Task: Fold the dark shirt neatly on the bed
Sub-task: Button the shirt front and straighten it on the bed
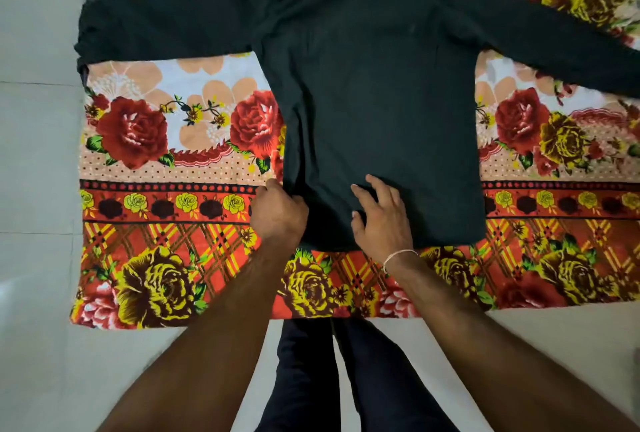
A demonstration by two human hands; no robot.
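Observation:
The dark shirt (pixel 374 92) lies flat and spread out on the bed (pixel 166 258), hem towards me, collar end cut off by the top of the view. Both long sleeves stretch out sideways; the left cuff hangs over the bed's left edge. My left hand (pixel 278 212) is closed on the shirt's lower left corner, pinching the side edge near the hem. Flat on the fabric just above the hem rests my right hand (pixel 379 217), fingers spread, left of the shirt's middle. A thin band circles that wrist.
The bed carries a bright floral sheet with red and yellow roses and an orange plaid border. Pale tiled floor (pixel 38 154) runs along the left side and in front of the bed. My dark trouser legs (pixel 332 376) stand at the bed's front edge.

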